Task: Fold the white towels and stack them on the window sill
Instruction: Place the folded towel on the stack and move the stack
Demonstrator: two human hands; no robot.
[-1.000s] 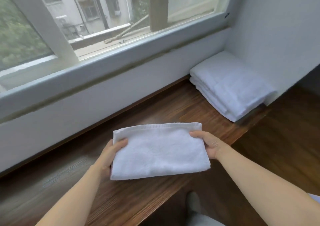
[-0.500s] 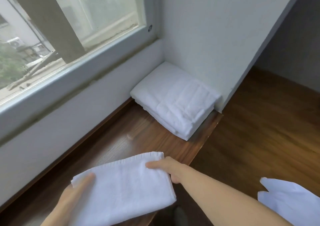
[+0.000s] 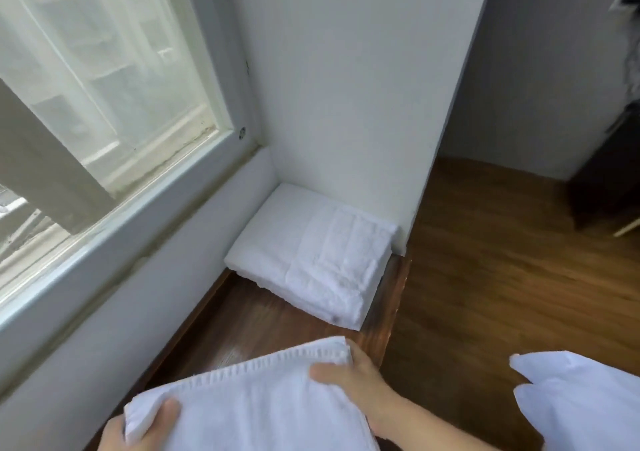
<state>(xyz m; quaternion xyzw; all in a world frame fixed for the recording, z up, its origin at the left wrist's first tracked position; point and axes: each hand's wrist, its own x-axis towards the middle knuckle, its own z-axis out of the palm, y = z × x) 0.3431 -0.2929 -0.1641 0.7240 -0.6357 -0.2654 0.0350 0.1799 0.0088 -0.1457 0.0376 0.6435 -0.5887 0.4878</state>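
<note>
A folded white terry towel with a ribbed hem is held at the bottom of the view, above the near part of the dark brown wooden window sill. The left hand grips its near left corner, thumb on top; the right hand pinches its far right corner, thumb over the cloth and fingers apparently underneath. A stack of folded white towels lies on the sill's far end, tucked into the corner against the white wall. More white cloth shows at lower right above the wooden floor.
</note>
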